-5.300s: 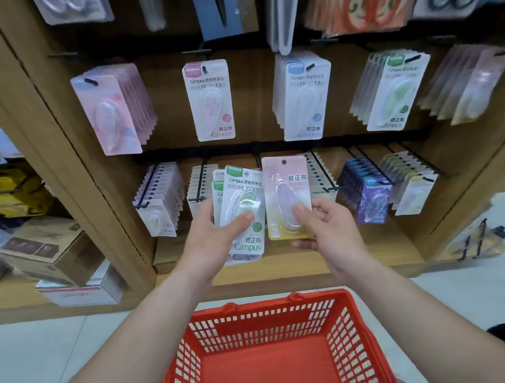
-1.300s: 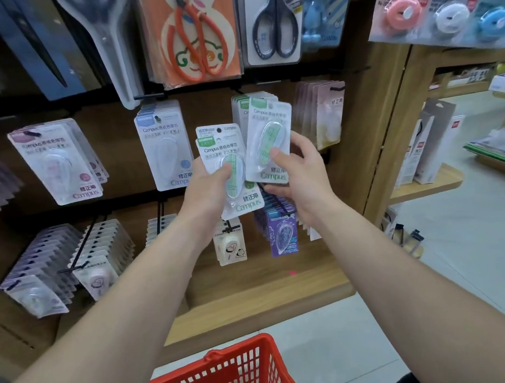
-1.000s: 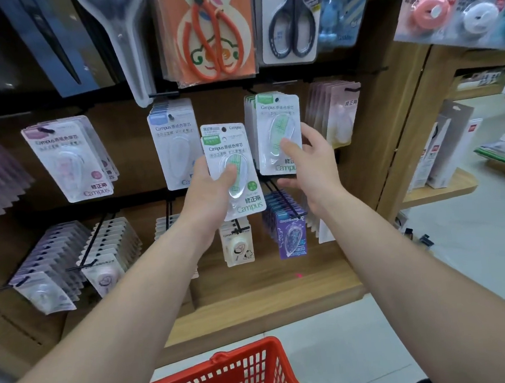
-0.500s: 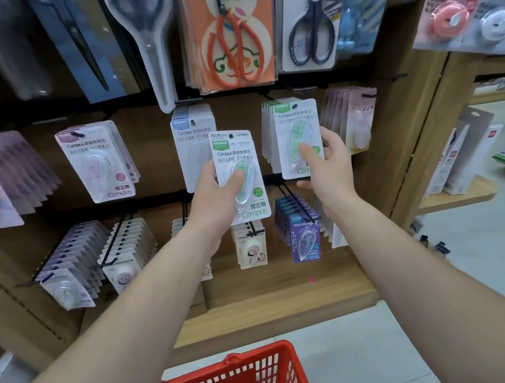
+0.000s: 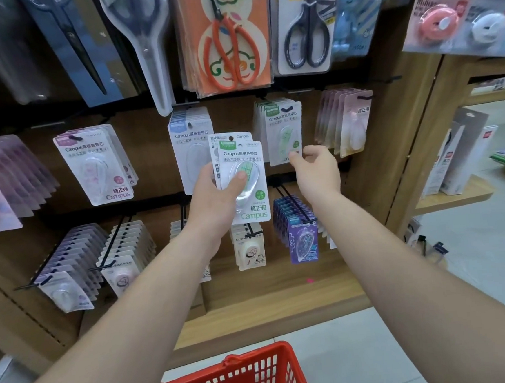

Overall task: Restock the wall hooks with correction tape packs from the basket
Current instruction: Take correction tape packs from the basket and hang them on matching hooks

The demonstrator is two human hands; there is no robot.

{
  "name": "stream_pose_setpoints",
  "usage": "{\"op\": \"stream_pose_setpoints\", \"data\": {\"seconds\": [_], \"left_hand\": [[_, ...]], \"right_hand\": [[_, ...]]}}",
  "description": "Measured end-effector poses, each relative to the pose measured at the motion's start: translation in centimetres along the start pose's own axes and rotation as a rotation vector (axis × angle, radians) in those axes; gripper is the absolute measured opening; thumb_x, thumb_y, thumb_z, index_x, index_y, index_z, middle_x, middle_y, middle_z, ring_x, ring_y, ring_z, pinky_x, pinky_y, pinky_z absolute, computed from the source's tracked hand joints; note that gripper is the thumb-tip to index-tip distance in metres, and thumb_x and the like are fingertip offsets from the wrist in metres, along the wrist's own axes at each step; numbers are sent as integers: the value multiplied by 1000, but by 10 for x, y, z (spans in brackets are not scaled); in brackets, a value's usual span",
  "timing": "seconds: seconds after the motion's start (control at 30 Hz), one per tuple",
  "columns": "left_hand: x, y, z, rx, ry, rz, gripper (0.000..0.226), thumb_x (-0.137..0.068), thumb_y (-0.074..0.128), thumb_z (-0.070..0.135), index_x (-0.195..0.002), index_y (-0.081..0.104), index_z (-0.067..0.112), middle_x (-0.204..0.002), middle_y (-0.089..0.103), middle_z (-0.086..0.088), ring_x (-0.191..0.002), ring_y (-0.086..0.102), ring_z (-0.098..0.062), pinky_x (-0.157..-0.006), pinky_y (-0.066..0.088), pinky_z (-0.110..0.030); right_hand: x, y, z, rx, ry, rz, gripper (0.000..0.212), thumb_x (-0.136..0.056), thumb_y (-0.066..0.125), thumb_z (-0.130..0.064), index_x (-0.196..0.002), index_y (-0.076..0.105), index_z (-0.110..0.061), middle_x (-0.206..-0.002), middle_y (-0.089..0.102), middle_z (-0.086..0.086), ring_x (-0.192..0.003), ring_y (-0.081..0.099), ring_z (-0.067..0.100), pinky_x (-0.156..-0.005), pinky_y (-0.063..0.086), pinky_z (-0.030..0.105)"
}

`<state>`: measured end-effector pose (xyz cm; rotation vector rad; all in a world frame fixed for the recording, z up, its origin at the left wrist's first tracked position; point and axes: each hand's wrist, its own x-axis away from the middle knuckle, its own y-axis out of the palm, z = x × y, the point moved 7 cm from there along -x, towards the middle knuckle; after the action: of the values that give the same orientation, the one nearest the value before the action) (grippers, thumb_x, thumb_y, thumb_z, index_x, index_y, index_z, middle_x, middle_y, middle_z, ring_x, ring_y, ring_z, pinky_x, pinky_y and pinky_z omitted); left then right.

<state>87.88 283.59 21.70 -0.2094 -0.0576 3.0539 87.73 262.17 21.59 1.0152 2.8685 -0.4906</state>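
My left hand (image 5: 212, 200) grips two or three green Campus correction tape packs (image 5: 242, 154), thumb pressed on the front blister, held up before the wall display. A row of matching green packs (image 5: 282, 128) hangs on a wall hook just to the right. Just below their lower edge is my right hand (image 5: 316, 171), fingers loosely curled and holding nothing. The red basket (image 5: 244, 376) stands on the floor at the bottom of the view; its inside is mostly out of frame.
Blue-label packs (image 5: 191, 135), pink packs (image 5: 98, 167) and pale pink packs (image 5: 348, 120) hang on neighbouring hooks. Scissors (image 5: 227, 36) hang above. Lower hooks carry purple packs (image 5: 302, 238) and cream packs (image 5: 248, 249). A wooden ledge (image 5: 269, 308) juts out below.
My right hand hung its green pack on the hook and let go, drawing back a little. My left hand keeps its packs.
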Motion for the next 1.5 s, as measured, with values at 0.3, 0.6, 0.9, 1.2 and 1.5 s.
{"op": "stream_pose_setpoints", "data": {"seconds": [0.3, 0.6, 0.9, 1.2, 1.5], "left_hand": [[8, 9, -2, 80, 40, 6, 43, -91, 77, 20, -129, 57, 18, -117, 71, 9, -102, 70, -5, -74, 58, -20], [5, -1, 1, 0, 38, 52, 28, -103, 60, 18, -130, 55, 24, -118, 67, 11, -102, 68, -6, -76, 58, -23], [-1, -12, 1, -26, 44, 63, 30, -103, 59, 18, -133, 56, 23, -122, 67, 10, -103, 68, -7, -72, 57, -21], [-2, -13, -3, -27, 67, 47, 24, -102, 62, 18, -124, 57, 28, -117, 68, 13, -101, 70, -7, -70, 60, -21], [5, -8, -5, -70, 116, 9, 21, -100, 65, 18, -116, 60, 32, -109, 72, 15, -97, 72, -5, -80, 63, -32]], "right_hand": [[65, 18, 4, -355, -53, -414, 43, -87, 82, -16, -123, 58, -16, -103, 77, 8, -90, 77, 20, -75, 64, 40], [40, -1, 2, -446, -102, -270, 43, -100, 64, -12, -139, 56, -29, -113, 77, -3, -106, 74, 18, -93, 59, 53], [5, -6, -18, -354, -185, -177, 31, -106, 54, -15, -133, 59, -31, -125, 70, -8, -111, 69, 9, -88, 63, 39], [-10, -3, -20, -230, -136, -34, 48, -101, 64, -23, -146, 50, -26, -101, 67, -11, -90, 68, 5, -69, 57, 21], [71, 25, -14, -174, -177, -339, 30, -102, 57, -31, -132, 64, -31, -115, 67, -18, -107, 64, 3, -102, 54, 42]]}}
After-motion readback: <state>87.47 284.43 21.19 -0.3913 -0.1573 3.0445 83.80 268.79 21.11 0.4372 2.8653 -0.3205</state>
